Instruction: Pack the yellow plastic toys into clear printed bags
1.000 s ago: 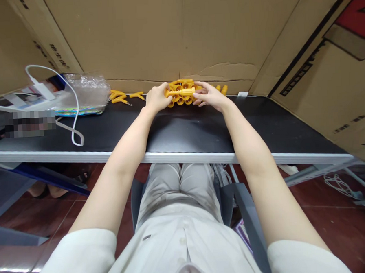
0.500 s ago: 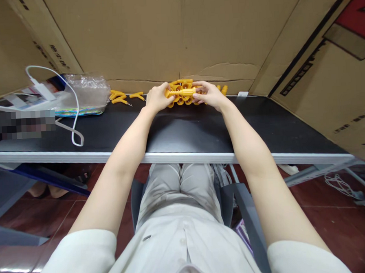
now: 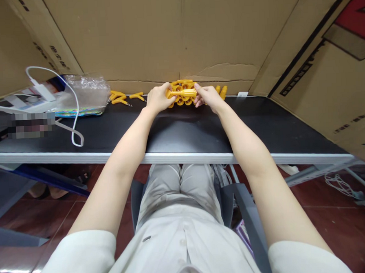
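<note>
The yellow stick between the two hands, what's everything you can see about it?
The yellow stick looks like shiny plastic, with a thick handle-like end and a thinner shaft. It is held roughly level, sideways across the view, in front of a cluster of round yellow pieces. The left hand closes around the thin end, hiding its tip; the right hand has its fingers at the thick end.

Backdrop: brown cardboard panels (image 3: 119,38), dark print both sides, red patch (image 3: 355,23) upper right.
Tabletop left: clear plastic bag (image 3: 86,90); white cable (image 3: 76,102) looping across it.
Tabletop right: small white tag (image 3: 243,94) near cardboard.
Floor: red-brown tiles (image 3: 330,222); pale coiled cable (image 3: 339,185) at right.
Chair: dark gray armrest (image 3: 246,214), purple box (image 3: 244,236) partly showing beside it.
</note>
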A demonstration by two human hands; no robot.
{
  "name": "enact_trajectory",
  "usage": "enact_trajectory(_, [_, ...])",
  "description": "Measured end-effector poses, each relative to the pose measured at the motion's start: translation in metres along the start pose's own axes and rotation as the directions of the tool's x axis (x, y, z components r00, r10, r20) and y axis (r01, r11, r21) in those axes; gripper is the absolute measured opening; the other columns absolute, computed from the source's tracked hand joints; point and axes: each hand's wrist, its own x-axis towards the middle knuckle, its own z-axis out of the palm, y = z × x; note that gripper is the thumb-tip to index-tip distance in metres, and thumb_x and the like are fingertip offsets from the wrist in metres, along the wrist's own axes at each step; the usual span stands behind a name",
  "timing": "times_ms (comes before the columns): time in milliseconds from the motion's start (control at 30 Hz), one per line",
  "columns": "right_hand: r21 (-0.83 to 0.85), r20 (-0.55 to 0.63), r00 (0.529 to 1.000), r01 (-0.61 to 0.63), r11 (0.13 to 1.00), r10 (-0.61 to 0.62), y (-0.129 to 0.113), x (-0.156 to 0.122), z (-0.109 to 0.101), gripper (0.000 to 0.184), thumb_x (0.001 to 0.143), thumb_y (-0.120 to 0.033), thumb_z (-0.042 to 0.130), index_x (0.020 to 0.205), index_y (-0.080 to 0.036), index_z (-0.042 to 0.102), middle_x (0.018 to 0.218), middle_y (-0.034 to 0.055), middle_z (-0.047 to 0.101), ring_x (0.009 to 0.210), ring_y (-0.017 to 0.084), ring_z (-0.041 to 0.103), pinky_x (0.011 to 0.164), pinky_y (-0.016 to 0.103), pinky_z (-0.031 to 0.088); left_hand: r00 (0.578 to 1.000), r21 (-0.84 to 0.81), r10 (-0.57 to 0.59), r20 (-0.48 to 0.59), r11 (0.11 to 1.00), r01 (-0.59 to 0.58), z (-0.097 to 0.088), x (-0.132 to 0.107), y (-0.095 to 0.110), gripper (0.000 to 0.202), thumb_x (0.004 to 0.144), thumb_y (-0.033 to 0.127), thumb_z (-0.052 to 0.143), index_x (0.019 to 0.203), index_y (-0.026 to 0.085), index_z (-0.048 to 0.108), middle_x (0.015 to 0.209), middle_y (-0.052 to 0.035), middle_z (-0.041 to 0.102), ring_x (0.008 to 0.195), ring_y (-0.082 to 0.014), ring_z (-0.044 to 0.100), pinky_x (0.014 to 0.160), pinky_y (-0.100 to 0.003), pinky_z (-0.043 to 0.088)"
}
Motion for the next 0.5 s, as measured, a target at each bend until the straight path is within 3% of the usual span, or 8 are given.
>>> enact_trajectory(233, [-0.015, -0.047, 0.997, -0.062, 0.998, 0.062, 0.010, 0.005, 0.004, 0.099, 0.086, -0.102, 0.032, 0.099, -0.015, 0.078, 0.061, 0.0102, 0.067, 0.064, 0.026, 0.073, 0.063, 0.041, 0.065, 1.000, 0.014, -0.004, 0.017, 1.000, 0.004, -0.002, -0.001, 0.007, 0.049, 0.089, 0.041, 0.067, 0.137, 0.028, 0.070, 0.111, -0.0106, 0.077, 0.118, -0.0382, 0.067, 0.104, -0.048, 0.051])
enact_trajectory(367, [-0.005, 0.013, 0.990, -0.141, 0.990, 0.141, 0.010, 0.005, -0.001, 0.103, 0.086, -0.102, 0.025, 0.106, -0.016, 0.078, 0.064, 0.0111, 0.068, 0.066, 0.026, 0.074, 0.070, 0.043, 0.067, 1.000, 0.009, 0.003, 0.001, 1.000, -0.003, -0.001, -0.001, 0.008, 0.048, 0.089, 0.041, 0.067, 0.136, 0.030, 0.070, 0.108, -0.0093, 0.077, 0.117, -0.0380, 0.068, 0.103, -0.046, 0.052])
enact_trajectory(500, [0.014, 0.098, 0.972, -0.216, 0.976, 0.213, 0.004, 0.003, -0.010, 0.106, 0.090, -0.100, 0.019, 0.117, -0.014, 0.074, 0.080, 0.0131, 0.075, 0.071, 0.026, 0.077, 0.075, 0.042, 0.065, 1.000, 0.011, -0.010, 0.011, 1.000, 0.010, 0.000, -0.001, 0.004, 0.048, 0.089, 0.039, 0.067, 0.136, 0.030, 0.069, 0.108, -0.0095, 0.077, 0.117, -0.0386, 0.068, 0.102, -0.046, 0.052])
